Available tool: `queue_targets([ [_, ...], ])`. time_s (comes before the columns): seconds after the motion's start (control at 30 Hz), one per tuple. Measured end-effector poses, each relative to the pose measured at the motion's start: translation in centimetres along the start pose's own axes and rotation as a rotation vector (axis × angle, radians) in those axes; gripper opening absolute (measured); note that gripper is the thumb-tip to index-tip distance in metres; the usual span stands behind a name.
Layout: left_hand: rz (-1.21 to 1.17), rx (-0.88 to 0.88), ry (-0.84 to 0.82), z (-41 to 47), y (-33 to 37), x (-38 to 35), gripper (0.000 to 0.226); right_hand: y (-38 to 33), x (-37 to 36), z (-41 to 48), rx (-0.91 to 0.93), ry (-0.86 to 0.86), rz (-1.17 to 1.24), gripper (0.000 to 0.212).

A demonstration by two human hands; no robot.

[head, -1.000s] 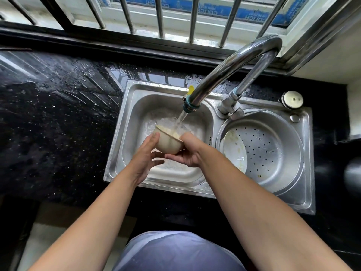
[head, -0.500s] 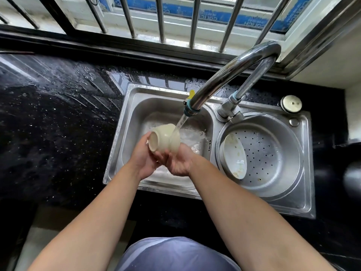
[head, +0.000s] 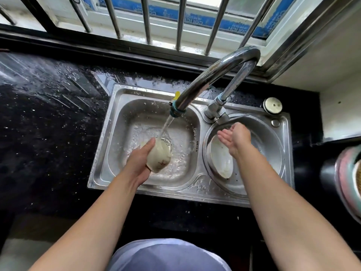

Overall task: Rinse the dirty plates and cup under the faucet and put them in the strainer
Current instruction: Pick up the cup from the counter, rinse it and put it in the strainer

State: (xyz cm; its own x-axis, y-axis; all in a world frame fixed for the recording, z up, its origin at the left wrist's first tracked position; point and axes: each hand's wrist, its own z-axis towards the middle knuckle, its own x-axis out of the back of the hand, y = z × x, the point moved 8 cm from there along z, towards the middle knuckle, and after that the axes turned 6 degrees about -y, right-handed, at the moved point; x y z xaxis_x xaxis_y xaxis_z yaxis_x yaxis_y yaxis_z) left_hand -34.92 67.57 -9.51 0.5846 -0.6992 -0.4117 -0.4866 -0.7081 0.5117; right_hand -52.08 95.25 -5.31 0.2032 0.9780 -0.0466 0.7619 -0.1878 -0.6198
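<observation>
My left hand (head: 139, 160) grips a cream cup (head: 159, 156) over the left sink basin (head: 121, 153), tilted on its side under the water stream from the faucet (head: 211, 79). My right hand (head: 234, 136) is off the cup, fingers straight and holding nothing, hovering over the round perforated strainer (head: 271, 145) in the right basin, just below the faucet base. A white plate (head: 221, 163) leans against the strainer's left wall, partly behind my right wrist.
Wet black granite counter (head: 48, 124) lies left of the sink. A window with metal bars (head: 146, 18) runs behind the faucet. A round sink plug (head: 272, 105) sits at the back right corner. A blurred pinkish round object (head: 349, 182) is at the right edge.
My right hand let go of the cup and moved right, over the strainer near the faucet base. My left hand alone now holds the cup, lower in the basin under the stream.
</observation>
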Motion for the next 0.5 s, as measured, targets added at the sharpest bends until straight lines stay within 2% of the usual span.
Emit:
queue_targets([
  [0.1, 0.117, -0.05, 0.14, -0.1, -0.2, 0.1, 0.04, -3.5, 0.6, 1.1, 0.043, 0.057, -0.05, 0.031],
  [0.17, 0.186, -0.085, 0.166, -0.4, -0.2, -0.1, 0.023, -4.5, -0.3, 1.7, 0.051, 0.081, -0.138, 0.028],
  [0.23, 0.26, -0.121, 0.141, -0.8, 0.1, -0.8, 0.019, -4.7, -1.2, 2.1, 0.054, 0.092, -0.258, 0.032],
  [0.3, 0.411, -0.182, 0.111, -1.3, 0.4, -1.5, 0.021, -4.7, -1.7, 2.4, 0.067, 0.07, -0.344, 0.053],
  [0.4, 0.686, -0.269, 0.065, -2.0, 1.0, -2.5, 0.01, -4.8, -1.3, 2.2, 0.099, -0.019, -0.393, 0.079],
  [0.43, 0.752, -0.276, 0.04, -2.2, 1.1, -2.9, 0.01, -4.9, -0.8, 2.0, 0.107, -0.049, -0.409, 0.08],
  [0.5, 0.871, -0.267, -0.021, -2.8, 1.0, -4.1, 0.019, -4.8, 0.4, 1.2, 0.131, -0.061, -0.487, 0.065],
])
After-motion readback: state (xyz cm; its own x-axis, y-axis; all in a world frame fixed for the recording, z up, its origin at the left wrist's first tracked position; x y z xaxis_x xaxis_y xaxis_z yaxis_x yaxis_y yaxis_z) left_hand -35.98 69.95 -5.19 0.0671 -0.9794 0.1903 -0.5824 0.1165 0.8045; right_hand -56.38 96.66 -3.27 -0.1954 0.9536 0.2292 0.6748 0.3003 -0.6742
